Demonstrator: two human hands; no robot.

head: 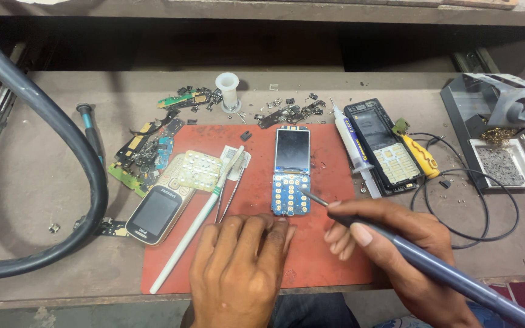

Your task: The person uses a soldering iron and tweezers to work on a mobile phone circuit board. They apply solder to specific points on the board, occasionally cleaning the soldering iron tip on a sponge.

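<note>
The phone circuit board (290,175), blue with gold keypad contacts and its small screen attached at the far end, lies flat near the middle of the red work mat (335,255) on the bench (44,182). Its near edge points toward the person.

The left hand (238,267) rests palm down on the mat, fingers (277,234) loosely curled and grasping nothing; the fingertips press at the near edge of the board. In my judgement this pins the board so it cannot slide under tool pressure.

The right hand (390,243) is clenched around the soldering iron (432,267) in a pen grip, the handle running back past the wrist toward the lower right. The metal tip sits at the lower right part of the board, touching or just above the contacts; which of the two cannot be told. The low, slanted hold appears chosen for fine control.

The board thus lies directly beyond the left fingertips and just left of the right fingers, the two hands bracketing its near end.

Surroundings: a white brush (195,228) and tweezers (229,200) lie left of the board on the mat, beside a keypad membrane (197,170) and a closed phone (153,212). A syringe (350,146) and an opened phone frame (381,149) lie to the right, with a yellow-handled tool (422,156) beyond. Loose board scraps (147,152) sit at the mat's far left corner. A thick black hose (62,146) curves along the left of the bench.
</note>
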